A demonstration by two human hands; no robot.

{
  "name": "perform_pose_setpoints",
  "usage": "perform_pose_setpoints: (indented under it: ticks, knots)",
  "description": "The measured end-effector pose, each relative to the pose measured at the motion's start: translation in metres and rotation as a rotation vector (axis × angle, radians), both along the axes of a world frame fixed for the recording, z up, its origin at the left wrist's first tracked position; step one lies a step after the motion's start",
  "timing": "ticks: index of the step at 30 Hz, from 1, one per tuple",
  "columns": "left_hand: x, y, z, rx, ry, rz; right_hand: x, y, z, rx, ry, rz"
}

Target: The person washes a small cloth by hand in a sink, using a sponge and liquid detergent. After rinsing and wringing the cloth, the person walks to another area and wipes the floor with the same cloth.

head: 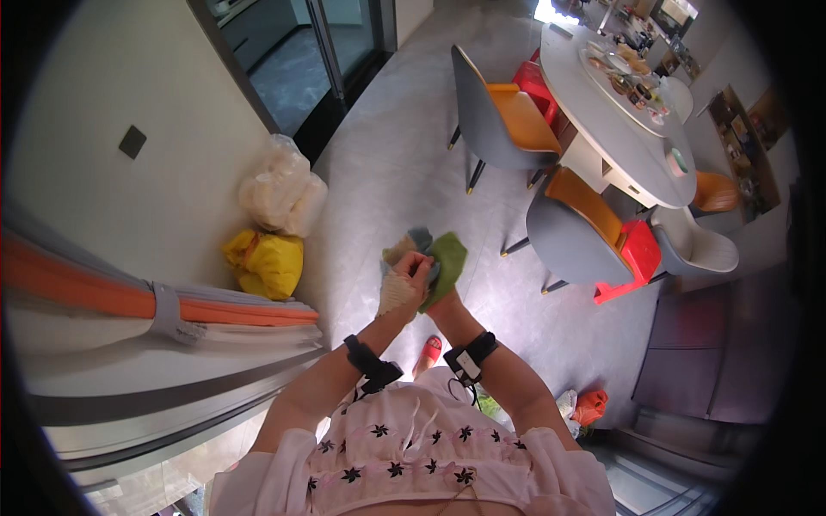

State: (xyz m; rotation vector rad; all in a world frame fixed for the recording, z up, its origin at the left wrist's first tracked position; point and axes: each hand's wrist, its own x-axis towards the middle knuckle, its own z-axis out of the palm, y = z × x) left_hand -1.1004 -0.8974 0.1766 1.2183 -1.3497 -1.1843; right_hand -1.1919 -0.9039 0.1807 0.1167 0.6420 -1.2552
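Both my hands meet in front of my body, above the tiled floor. My left hand [413,274] has its fingers bent around beige and grey-blue cloths [392,293], with thumb and fingertips pinched together. A green cloth [446,264] covers most of my right hand [444,303]; only its wrist and lower part show, so its fingers are hidden. The cloths touch each other between the hands. Black straps with small devices sit on both forearms.
A tied yellow bag [271,263] and a clear plastic bag [284,187] lean by the left wall, near a tied curtain [245,314]. Grey-and-orange chairs [568,242], red stools [642,255] and an oval table [581,97] stand right. An orange bag [590,407] lies lower right.
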Motion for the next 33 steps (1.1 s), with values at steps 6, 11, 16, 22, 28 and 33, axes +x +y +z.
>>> perform_pose_setpoints:
  ticks: [6,11,16,22,28,33]
  knots:
    - [-0.022,-0.075,0.003,-0.048,0.027,0.013,-0.004,-0.074,-0.033,-0.194,-0.082,0.02]
    - [0.004,-0.153,0.008,-0.226,-0.228,-0.2,0.001,-0.158,-0.081,-0.362,-0.126,0.097]
    - [0.042,-0.247,0.016,-0.323,-0.114,-0.167,0.001,-0.275,-0.08,-0.365,-0.123,0.054]
    - [0.114,-0.396,-0.004,0.66,0.643,-0.106,0.048,-0.399,-0.021,-0.588,0.368,0.125]
    - [0.149,-0.458,-0.024,0.029,1.24,-0.185,0.134,-0.482,0.052,-1.208,1.726,0.398]
    - [0.203,-0.546,0.012,-0.052,0.059,-0.086,0.141,-0.579,0.053,-0.862,1.026,0.504]
